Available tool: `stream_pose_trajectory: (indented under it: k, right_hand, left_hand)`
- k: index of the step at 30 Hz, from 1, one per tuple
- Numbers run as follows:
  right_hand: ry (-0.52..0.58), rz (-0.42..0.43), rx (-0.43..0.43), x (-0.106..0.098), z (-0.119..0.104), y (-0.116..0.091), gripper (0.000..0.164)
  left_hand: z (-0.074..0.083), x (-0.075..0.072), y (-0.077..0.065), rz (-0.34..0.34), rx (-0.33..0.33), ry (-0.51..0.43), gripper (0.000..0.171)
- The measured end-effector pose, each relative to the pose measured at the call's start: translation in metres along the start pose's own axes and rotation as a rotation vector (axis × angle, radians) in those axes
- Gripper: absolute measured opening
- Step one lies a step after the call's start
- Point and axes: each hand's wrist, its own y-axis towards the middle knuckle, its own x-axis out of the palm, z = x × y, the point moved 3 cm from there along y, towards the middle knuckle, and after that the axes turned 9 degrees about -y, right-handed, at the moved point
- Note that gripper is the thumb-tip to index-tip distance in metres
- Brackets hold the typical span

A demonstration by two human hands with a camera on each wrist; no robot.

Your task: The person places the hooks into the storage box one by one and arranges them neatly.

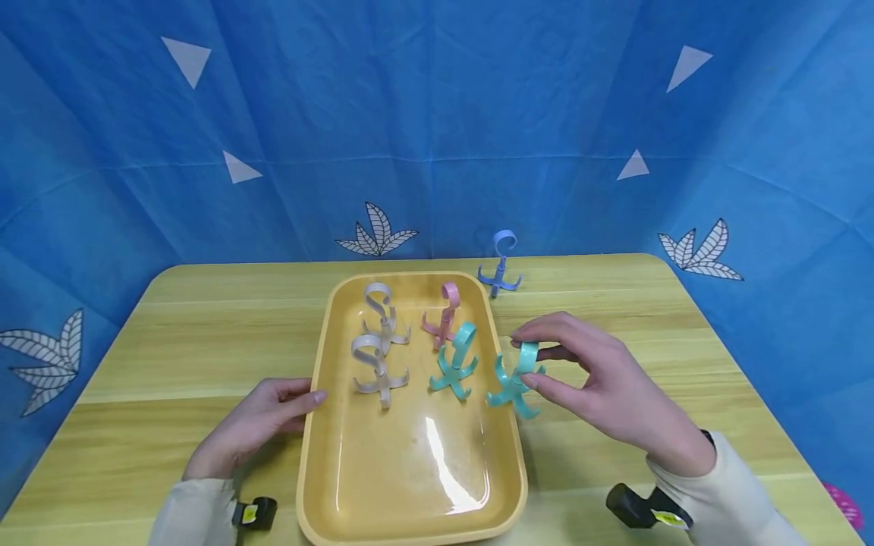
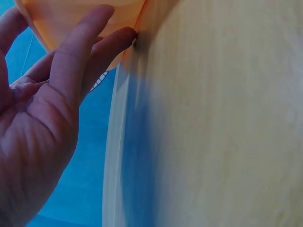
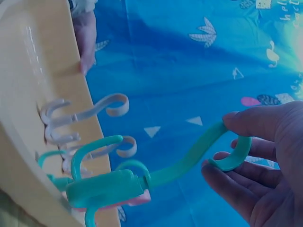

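Observation:
My right hand [image 1: 590,379] pinches a turquoise multi-prong plastic hook [image 3: 189,163] by its curled top, between thumb and fingers. In the head view this hook overlaps the right rim of a yellow tray [image 1: 410,485]. At the opposite rim is my left hand [image 1: 262,421], its thumb over the edge and its fingers along the outer wall [image 2: 120,12]. Inside the tray stand a second turquoise hook [image 1: 454,373], a pink hook [image 1: 442,331] and two pale grey hooks, one farther back [image 1: 385,327] and one nearer [image 1: 382,383].
A blue hook [image 1: 499,279] stands on the wooden table [image 1: 225,326] behind the tray's far right corner. Blue printed cloth [image 1: 437,114] hangs along the back and sides. Each wrist wears a small black camera, the right one [image 1: 635,506] above the table.

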Motion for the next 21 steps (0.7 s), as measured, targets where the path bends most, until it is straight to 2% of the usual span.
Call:
stream_pose_trajectory:
  k: [12,21]
  right_hand:
    - [0.079,-0.14,-0.028,0.027,-0.008,0.017,0.039]
    - [0.171,-0.235,-0.024,0.049,-0.008,0.031,0.032]
  left_hand:
    - [-0.001,0.0,-0.003,-0.04,-0.011,-0.055,0.054]
    - [0.001,0.001,-0.003,-0.038,-0.016,-0.065,0.055]
